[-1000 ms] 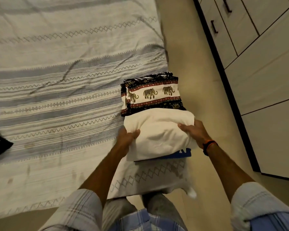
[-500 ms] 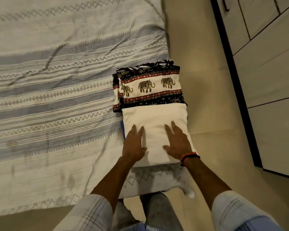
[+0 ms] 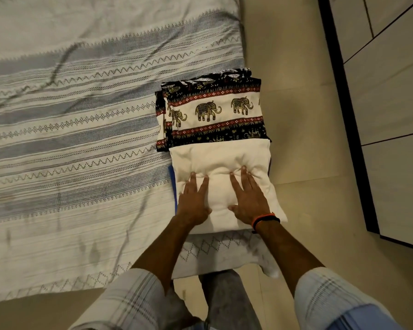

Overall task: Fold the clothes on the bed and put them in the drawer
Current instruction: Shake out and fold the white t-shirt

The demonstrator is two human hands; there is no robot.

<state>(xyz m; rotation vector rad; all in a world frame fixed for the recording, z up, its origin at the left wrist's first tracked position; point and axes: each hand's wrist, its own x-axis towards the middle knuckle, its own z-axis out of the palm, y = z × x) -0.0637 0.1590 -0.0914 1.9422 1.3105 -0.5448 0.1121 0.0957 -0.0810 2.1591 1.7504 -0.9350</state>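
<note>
Both hands lie flat with straight fingers on the folded white cloth (image 3: pixel 221 160). The left hand (image 3: pixel 193 201) and right hand (image 3: pixel 246 198) press it side by side. The white cloth sits at the bed (image 3: pixel 81 139) corner, touching the folded elephant cloth (image 3: pixel 215 110) just past it.

1. The light is dim and warm, a bit yellow all over.
2. There are no bright shiny spots or glare.
3. Shadows are soft. A small dark one sits under the bed sheet (image 3: pixel 81 144) corner near the floor (image 3: pixel 301 129).
4. The picture is a little soft and grainy. The sleeves (image 3: pixel 134 303) at the bottom look blurry.
5. The wide lens bends things at the sides, so the drawer fronts (image 3: pixel 389 96) lean and the stripes curve.
</note>
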